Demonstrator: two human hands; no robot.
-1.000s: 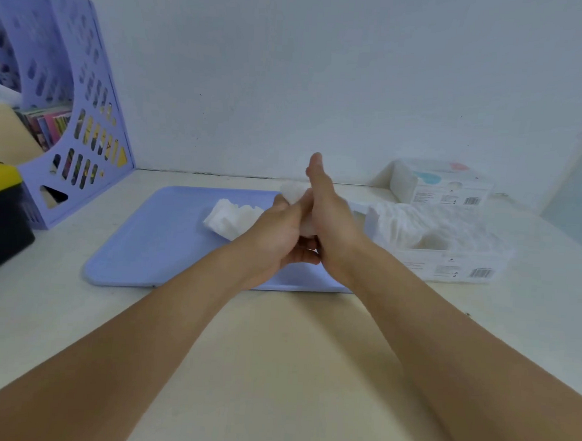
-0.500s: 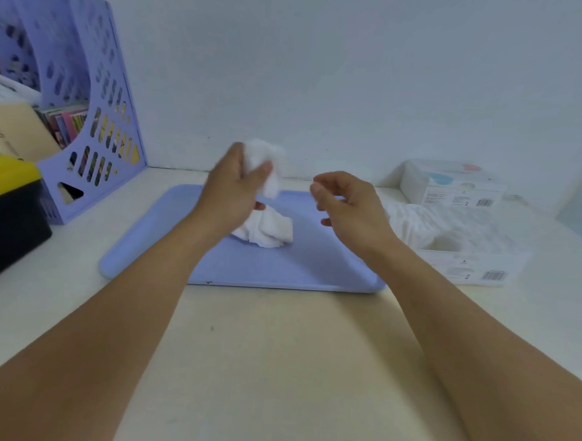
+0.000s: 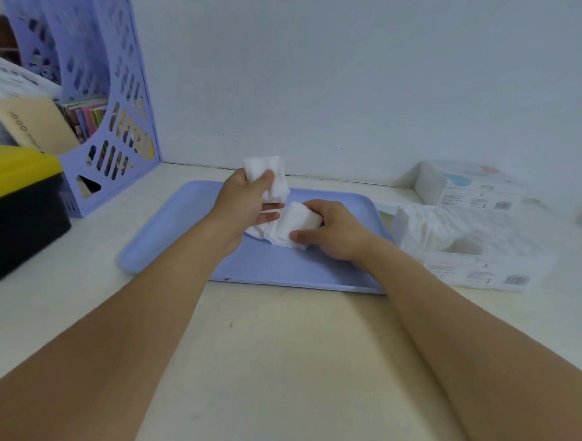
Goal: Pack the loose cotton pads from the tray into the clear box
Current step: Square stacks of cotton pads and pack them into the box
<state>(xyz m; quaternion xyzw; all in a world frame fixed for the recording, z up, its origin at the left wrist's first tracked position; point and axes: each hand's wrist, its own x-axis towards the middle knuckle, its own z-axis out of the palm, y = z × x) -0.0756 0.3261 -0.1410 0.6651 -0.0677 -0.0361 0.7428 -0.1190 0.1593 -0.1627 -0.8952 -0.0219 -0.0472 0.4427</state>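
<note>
A lilac tray (image 3: 181, 234) lies on the table in front of me. My left hand (image 3: 243, 204) holds a small stack of white cotton pads (image 3: 268, 175) raised above the tray's far side. My right hand (image 3: 336, 232) grips the pile of loose pads (image 3: 289, 227) that lies on the tray, thumb in front and fingers curled over the top. The clear box (image 3: 476, 263), partly filled with rows of pads, stands open just right of the tray.
The box's lid (image 3: 469, 192) lies behind the box by the wall. Lilac file holders (image 3: 96, 109) with books stand at the back left. A black and yellow case (image 3: 13, 212) sits at the left edge. Bare table stretches toward me.
My right hand has dropped onto the pile on the tray and taken hold of it. My left hand still holds its stack of pads up, a little lower than before.
</note>
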